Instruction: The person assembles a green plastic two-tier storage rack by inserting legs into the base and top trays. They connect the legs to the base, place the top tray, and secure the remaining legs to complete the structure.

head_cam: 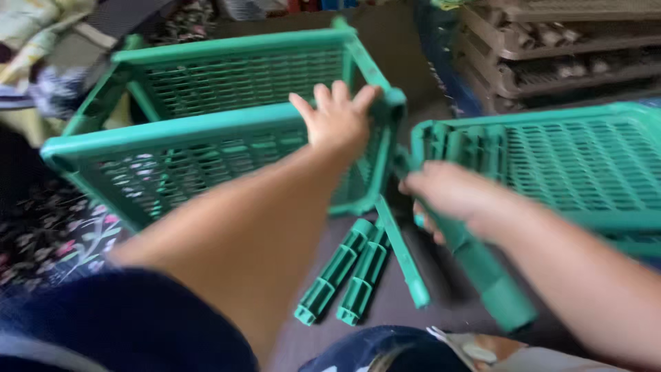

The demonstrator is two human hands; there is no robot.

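A green plastic rack [206,124] of two slatted shelves joined by posts lies tipped on its side on the floor. My left hand [337,120] rests on the rim of the nearer shelf beside its right corner, fingers spread. My right hand [451,196] is closed around a green plastic post [492,279], its upper end close to the rack's corner. A separate green slatted shelf [571,165] lies flat to the right of my right hand.
Two loose green posts [344,272] lie side by side on the dark floor below the rack. Stacked brown trays [551,48] stand at the back right. A floral mat [55,234] covers the floor at left, with cloth behind it.
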